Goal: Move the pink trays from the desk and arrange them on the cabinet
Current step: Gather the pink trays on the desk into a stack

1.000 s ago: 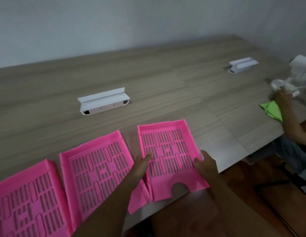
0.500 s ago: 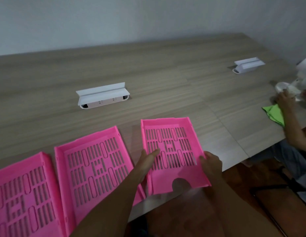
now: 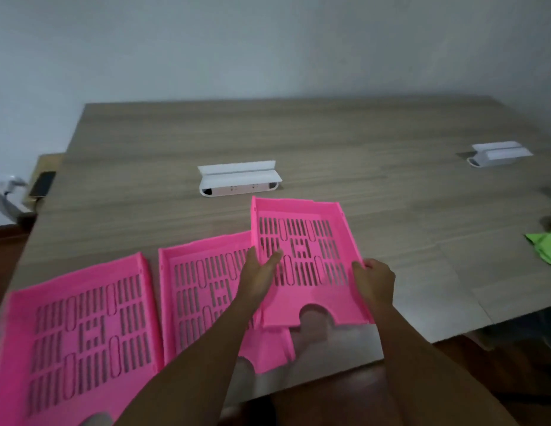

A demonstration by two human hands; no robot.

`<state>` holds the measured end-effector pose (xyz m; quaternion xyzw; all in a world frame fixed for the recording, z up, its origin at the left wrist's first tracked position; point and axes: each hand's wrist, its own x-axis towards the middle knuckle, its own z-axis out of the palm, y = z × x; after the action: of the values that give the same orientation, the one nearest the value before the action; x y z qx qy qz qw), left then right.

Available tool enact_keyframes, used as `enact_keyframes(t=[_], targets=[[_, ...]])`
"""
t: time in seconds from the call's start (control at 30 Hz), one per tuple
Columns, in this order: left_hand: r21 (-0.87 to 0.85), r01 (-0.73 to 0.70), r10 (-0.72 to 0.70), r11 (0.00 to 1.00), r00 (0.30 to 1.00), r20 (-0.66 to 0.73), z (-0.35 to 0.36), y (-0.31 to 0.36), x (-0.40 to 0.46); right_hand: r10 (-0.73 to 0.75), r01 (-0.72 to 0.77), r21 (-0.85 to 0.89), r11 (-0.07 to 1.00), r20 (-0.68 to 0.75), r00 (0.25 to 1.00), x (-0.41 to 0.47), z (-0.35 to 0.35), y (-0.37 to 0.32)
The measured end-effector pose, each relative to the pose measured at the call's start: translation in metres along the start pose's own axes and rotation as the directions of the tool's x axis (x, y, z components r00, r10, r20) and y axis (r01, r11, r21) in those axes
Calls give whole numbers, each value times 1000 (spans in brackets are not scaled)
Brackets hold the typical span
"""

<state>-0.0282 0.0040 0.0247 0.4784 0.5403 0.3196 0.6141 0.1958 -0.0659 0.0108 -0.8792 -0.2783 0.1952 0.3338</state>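
Three pink slotted trays are at the near edge of the wooden desk (image 3: 299, 142). Both hands hold the right pink tray (image 3: 305, 250), which is tilted, with its near end raised off the desk. My left hand (image 3: 259, 272) grips its left wall, thumb inside. On its right wall is my right hand (image 3: 375, 281). This tray's left edge overlaps the middle pink tray (image 3: 206, 290), which lies flat. The left pink tray (image 3: 80, 327) lies flat beside that one. No cabinet is in view.
Two white socket boxes stand on the desk, one (image 3: 239, 178) just behind the held tray, one (image 3: 498, 153) at far right. A green cloth (image 3: 544, 250) lies at the right edge. A phone (image 3: 42, 182) rests on a low surface left of the desk.
The right tray's near end has risen off the desk in both hands and now overlaps the middle tray. My view has swung left; the other person at the right is out of sight.
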Motion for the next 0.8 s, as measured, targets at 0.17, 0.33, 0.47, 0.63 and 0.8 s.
enact_keyframes(t=[0.17,0.33,0.47,0.63,0.8], targets=[[-5,-29,27,1000,976,-217,-76,-7,-12,-102,103,-2,995,59,993,-32,53,-52],[17,-33,36,999,947,-319,-141,-21,-53,-153,138,110,984,143,978,-81,87,-70],[58,17,3,998,943,-332,-159,-24,-88,-135,112,140,984,162,978,-110,94,-59],[55,65,-43,996,943,-331,-159,-50,-102,-138,109,150,983,198,970,-125,90,-50],[85,123,-96,989,957,-273,-154,-59,-102,-95,69,146,987,182,979,-129,87,-37]])
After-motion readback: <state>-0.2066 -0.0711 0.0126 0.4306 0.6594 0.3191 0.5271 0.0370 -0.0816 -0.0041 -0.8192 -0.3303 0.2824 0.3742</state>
